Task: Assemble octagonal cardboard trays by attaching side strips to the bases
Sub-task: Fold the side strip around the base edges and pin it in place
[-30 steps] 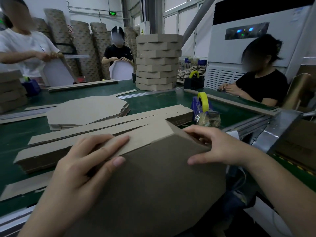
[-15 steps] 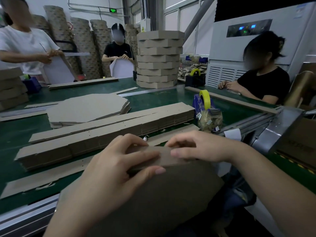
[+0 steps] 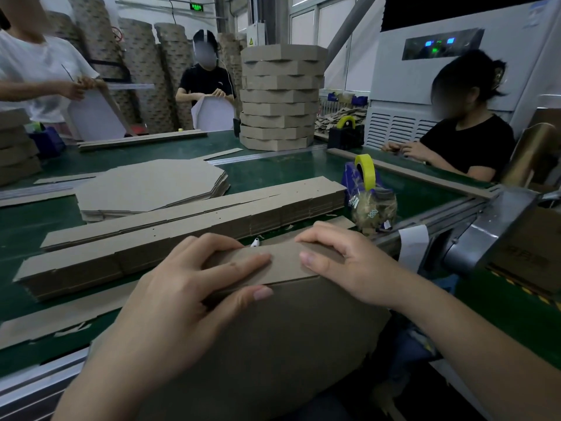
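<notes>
Left hand [image 3: 182, 293] and right hand [image 3: 343, 268] both gripped one side strip [image 3: 282, 262] against the top edge of an octagonal base [image 3: 273, 344], nearer than the tape dispenser [image 3: 365, 177] and to its left, at the bench [image 3: 273, 174] edge. Left fingers [image 3: 239, 262] pinched the strip between thumb and forefinger. Right fingers [image 3: 318, 235] curled over its top, thumb flat on its face. The base was tilted up, broad face to the camera, top edge toward the bench. The strip's long axis ran left-right along that edge.

Progress, judged: only this one edge looked seated and the other edges were hidden, so most of the wrapping seemed left.

Left of the dispenser lay a stack of side strips [image 3: 182, 226], long axis left-right and slightly skewed. Just beyond it sat a pile of flat octagonal bases [image 3: 151, 186], so plenty remained. Farther back than the dispenser, and left of it, stood a tower of finished trays [image 3: 279, 98].
</notes>
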Tool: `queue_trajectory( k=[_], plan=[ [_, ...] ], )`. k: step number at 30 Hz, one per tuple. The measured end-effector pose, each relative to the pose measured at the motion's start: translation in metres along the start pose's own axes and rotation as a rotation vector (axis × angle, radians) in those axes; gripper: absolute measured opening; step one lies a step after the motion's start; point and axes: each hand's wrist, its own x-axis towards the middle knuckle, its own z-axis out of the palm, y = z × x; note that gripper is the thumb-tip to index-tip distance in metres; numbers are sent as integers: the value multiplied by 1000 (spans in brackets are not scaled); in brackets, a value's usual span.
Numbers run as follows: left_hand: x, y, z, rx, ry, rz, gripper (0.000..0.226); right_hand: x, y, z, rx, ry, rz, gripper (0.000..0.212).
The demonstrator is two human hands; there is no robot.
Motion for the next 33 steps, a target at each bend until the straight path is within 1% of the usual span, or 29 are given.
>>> queue_trajectory(
  k=[3, 7, 10, 13, 15, 20, 22, 24, 25, 26, 27, 29, 31, 33],
  plan=[
    [0, 4, 1, 34, 14, -3, 43, 0, 3, 6, 13, 64, -30, 23],
    [2, 11, 1, 57, 40, 19, 43, 2, 2, 6, -22, 198, -145, 25],
    [3, 14, 1, 31, 62, -2, 42, 8, -2, -3, -69, 239, -198, 27],
    [1, 15, 3, -23, 62, -55, 42, 11, -3, -7, -120, 218, -205, 31],
    [1, 15, 2, -27, 25, -66, 41, 10, -1, -5, -117, 203, -197, 33],
    [16, 23, -1, 134, -109, -4, 41, 10, -1, -2, -97, 198, -184, 32],
    [19, 26, 1, 164, -121, -8, 41, 10, 0, -4, -17, 122, -122, 32],
    [19, 26, 1, 179, -121, -9, 42, 10, 5, -10, 122, 26, -52, 33],
    [19, 24, 1, 190, -115, -9, 42, 12, 10, -15, 183, 30, -27, 34],
    [19, 23, 2, 202, -109, -11, 42, 14, 17, -21, 228, 78, 2, 34],
    [19, 23, 2, 212, -101, -16, 42, 17, 27, -28, 258, 164, 43, 32],
    [20, 22, 6, 225, -84, -23, 42, 27, 51, -46, 252, 396, 169, 23],
    [21, 24, 9, 231, -67, -30, 42, 38, 83, -67, 145, 615, 324, 15],
    [21, 24, 11, 231, -56, -38, 42, 49, 113, -90, 27, 763, 476, 13]
  ],
)
